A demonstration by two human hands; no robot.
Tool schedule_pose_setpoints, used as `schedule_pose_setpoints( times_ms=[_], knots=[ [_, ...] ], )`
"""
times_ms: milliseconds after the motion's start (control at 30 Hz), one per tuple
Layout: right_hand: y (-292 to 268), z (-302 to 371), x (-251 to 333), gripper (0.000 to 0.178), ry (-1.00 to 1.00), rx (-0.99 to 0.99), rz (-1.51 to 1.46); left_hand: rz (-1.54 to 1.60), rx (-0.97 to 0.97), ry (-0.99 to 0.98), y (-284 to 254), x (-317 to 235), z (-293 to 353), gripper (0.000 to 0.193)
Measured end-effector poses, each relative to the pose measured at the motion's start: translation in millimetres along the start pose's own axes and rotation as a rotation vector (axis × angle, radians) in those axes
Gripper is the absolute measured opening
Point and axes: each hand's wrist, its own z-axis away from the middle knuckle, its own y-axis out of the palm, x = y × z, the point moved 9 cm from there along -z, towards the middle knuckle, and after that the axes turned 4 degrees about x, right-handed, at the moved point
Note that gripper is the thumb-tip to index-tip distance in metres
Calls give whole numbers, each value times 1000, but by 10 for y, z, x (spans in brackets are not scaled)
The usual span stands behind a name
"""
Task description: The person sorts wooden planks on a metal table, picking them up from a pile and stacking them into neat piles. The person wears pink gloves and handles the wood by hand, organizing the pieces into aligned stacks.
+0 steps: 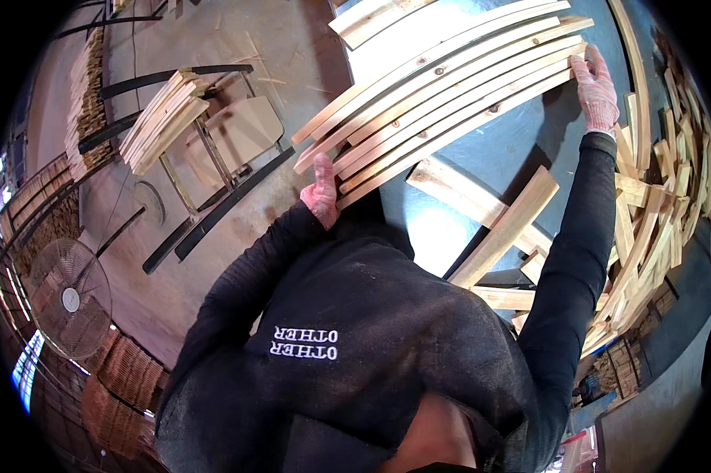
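Bluish tabletop (469,154) carries some loose boards (503,229). At this tabletop, left hand (319,195) and right hand (595,93) are grasping curved wooden strips (439,71) by opposite ends, the left ends passing its edge.

Wooden strips (439,72), left grip (320,194), right grip (595,91), apparently both touching

wore black long-sleeved top (402,331), scuffed and dusted pale across front; bore two short rows of white lettering (304,343) there, upside down in view. had dark, creased, full-length sleeves (572,225). covered left hand (320,195) and right hand (596,91) in thin knit gloves (601,110), mottled pinkish red and white.
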Motion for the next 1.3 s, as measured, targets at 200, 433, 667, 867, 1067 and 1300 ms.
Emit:
schedule_pose_setpoints(
  times_ms=[200, 433, 667, 867, 1067, 1300],
  knots=[
    [58, 109, 299, 66, -143, 117, 369, -850, 64, 92, 260, -328, 295, 74],
    [95, 474, 288, 85, -33, -119, 217, -1095, -119, 353, 769, -830, 1047, 75],
    [169, 1738, 1839, 97, -855, 166, 378, -701, 108, 831, 1006, -1317, 1604, 39],
    [98, 1501, 1923, 52, -693, 135, 573, -390, 504, 889, 1463, -1673, 1589, 39],
    [-1080, 1722, 2066, 63, -741, -462, 502, -1102, -200, 1408, 1466, -3347, 806, 61],
    [-1275, 1503, 2328, 63, -544, -517, 737, -1913, -142, 731, 2308, -3467, -897, 107]
  ],
)
